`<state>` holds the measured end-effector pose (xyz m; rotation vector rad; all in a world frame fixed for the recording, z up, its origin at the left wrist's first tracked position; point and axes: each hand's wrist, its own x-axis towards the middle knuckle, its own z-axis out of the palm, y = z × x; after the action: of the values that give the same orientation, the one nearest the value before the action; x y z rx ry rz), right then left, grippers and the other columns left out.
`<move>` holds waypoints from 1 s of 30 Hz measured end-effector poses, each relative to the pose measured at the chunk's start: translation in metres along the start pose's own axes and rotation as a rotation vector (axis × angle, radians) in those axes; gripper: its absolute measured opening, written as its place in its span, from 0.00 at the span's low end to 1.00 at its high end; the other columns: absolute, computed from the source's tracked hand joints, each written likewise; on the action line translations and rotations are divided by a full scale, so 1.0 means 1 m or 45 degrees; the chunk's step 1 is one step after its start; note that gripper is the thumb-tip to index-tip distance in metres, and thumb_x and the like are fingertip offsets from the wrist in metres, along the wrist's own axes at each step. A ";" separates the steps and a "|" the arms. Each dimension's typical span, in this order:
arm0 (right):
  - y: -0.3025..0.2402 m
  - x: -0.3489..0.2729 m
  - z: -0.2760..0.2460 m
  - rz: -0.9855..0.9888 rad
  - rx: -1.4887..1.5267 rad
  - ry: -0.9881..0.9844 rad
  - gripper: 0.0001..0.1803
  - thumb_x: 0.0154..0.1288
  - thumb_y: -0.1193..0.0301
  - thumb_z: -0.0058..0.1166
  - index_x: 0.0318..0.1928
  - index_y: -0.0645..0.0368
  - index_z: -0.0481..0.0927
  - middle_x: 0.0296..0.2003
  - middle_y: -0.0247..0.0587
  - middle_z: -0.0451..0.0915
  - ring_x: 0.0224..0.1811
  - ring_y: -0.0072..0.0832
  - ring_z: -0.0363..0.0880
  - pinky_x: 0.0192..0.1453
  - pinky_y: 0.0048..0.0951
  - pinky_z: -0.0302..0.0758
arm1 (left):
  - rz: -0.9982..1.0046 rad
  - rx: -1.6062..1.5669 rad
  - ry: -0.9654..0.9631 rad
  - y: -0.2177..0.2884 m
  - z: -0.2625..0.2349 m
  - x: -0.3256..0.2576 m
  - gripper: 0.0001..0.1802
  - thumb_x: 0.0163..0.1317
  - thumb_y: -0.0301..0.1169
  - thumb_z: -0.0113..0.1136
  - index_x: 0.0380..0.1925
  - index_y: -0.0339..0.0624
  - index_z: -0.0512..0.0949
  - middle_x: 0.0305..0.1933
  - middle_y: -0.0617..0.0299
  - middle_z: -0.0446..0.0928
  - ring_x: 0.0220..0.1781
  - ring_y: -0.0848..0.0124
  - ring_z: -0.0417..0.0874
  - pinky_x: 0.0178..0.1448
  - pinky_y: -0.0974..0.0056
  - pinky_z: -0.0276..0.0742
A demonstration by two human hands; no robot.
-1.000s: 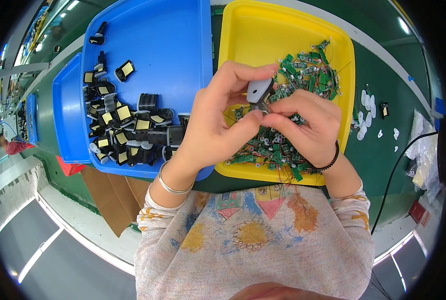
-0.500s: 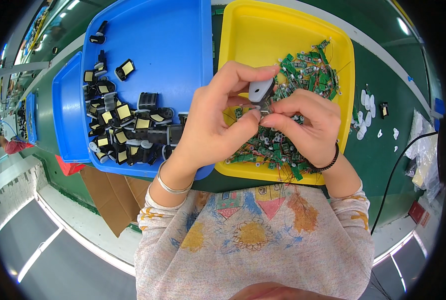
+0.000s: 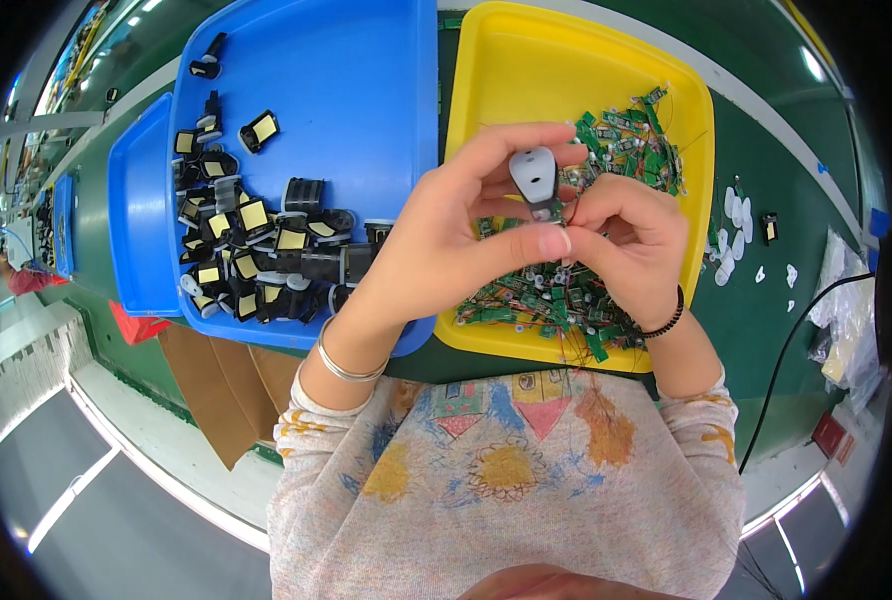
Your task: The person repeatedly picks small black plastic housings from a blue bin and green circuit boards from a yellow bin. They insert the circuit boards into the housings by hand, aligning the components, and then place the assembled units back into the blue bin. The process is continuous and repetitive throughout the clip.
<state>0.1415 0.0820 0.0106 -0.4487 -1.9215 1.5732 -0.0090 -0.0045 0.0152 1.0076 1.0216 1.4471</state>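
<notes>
My left hand (image 3: 456,235) and my right hand (image 3: 631,240) meet over the yellow tray (image 3: 526,70). Between their fingertips they hold a small grey plastic shell (image 3: 534,178), upright, with a small green circuit board at its lower end. Below and around the hands lies a heap of small green circuit boards (image 3: 556,295) with thin wires. A silver bangle circles my left wrist and a black band my right wrist.
A blue tray (image 3: 366,70) to the left holds several black parts with yellow faces (image 3: 251,250). A second blue tray (image 3: 131,230) sits further left. Small white pieces (image 3: 736,215) lie on the green tabletop at right, near a black cable (image 3: 786,350). Cardboard (image 3: 221,385) hangs below the table edge.
The grey shell has turned more upright between my fingertips, and my left fingers have shifted along it. Both hands stay over the yellow tray.
</notes>
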 end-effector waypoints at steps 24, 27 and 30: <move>0.116 0.199 -0.131 -0.046 -1.603 0.130 0.07 0.55 0.68 0.52 0.33 0.57 0.75 0.29 0.43 0.77 0.33 0.41 0.75 0.36 0.35 0.71 | -0.727 2.249 1.272 -0.003 -0.140 -0.018 0.33 0.52 0.51 0.55 0.56 0.47 0.65 0.55 0.41 0.66 0.64 0.40 0.52 0.60 0.39 0.52; 0.135 0.207 -0.151 0.144 -1.654 -0.008 0.09 0.53 0.67 0.54 0.34 0.56 0.76 0.31 0.42 0.78 0.35 0.37 0.77 0.40 0.34 0.72 | -0.895 2.330 1.223 -0.006 -0.139 -0.015 0.23 0.51 0.46 0.57 0.44 0.44 0.74 0.46 0.48 0.74 0.62 0.44 0.57 0.57 0.41 0.56; 0.123 0.196 -0.149 0.058 -1.545 0.021 0.11 0.52 0.67 0.56 0.36 0.56 0.77 0.34 0.41 0.79 0.38 0.36 0.76 0.43 0.32 0.71 | -0.751 2.414 1.135 -0.003 -0.138 -0.010 0.18 0.49 0.42 0.59 0.37 0.44 0.77 0.38 0.52 0.77 0.56 0.52 0.68 0.52 0.45 0.61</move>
<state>0.0750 0.3433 -0.0449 -0.9579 -2.6728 0.2285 -0.1395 -0.0241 -0.0273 0.9286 3.1914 -0.0732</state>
